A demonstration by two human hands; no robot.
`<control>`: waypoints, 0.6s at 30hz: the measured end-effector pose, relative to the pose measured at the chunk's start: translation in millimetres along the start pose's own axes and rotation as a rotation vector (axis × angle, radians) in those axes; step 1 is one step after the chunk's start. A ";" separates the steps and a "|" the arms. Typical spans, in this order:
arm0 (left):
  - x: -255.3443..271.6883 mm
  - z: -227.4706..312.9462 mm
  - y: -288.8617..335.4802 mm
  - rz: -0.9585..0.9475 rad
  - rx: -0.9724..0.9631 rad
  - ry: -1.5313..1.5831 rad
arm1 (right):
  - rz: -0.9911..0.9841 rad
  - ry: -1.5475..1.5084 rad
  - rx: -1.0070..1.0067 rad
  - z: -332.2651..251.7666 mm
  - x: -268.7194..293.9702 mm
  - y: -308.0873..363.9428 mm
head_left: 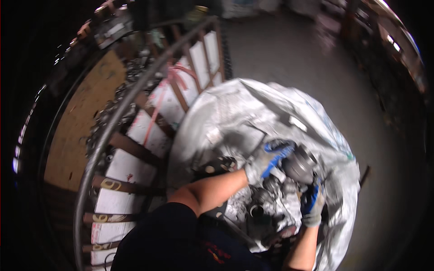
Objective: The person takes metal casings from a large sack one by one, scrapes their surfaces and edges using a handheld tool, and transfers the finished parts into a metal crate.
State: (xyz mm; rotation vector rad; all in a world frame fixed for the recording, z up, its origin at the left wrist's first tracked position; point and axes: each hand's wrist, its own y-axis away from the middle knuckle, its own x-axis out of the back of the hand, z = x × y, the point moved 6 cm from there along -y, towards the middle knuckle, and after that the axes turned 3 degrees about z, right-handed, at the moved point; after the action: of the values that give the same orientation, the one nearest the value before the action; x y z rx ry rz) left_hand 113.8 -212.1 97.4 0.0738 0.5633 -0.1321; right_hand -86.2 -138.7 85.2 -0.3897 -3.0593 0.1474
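Note:
Inside a large whitish woven bulk bag (235, 99), both my hands, in white gloves with blue palms, are around a dark grey, rounded metal part (299, 166) with a stepped cylindrical end. My left hand (270, 159) grips its left side, fingers curled toward its upper edge. From the lower right, my right hand (313, 202) closes against its underside; its fingertips are partly hidden. Below the part lie several dark and silvery metal pieces (262, 203), blurred and hard to tell apart. A black piece with round holes (217, 166) sits beside my left forearm.
A metal-barred bin (97, 156) with white panels stands left of the bag, holding many small metal pieces (135, 72) and a tan board (88, 117). Grey concrete floor (289, 49) stretches behind and right. A thin brown rod (365, 176) shows by the bag's right side.

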 end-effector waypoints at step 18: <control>100.0 362.9 95.6 0.407 -0.919 -0.381 | -0.296 0.592 0.903 -64.4 -28.3 33.2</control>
State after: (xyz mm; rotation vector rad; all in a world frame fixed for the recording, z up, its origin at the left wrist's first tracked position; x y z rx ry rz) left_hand 402.6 -166.4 353.0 -0.7157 0.1786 0.5064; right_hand -46.5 -108.2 144.6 0.0775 -2.1351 1.0960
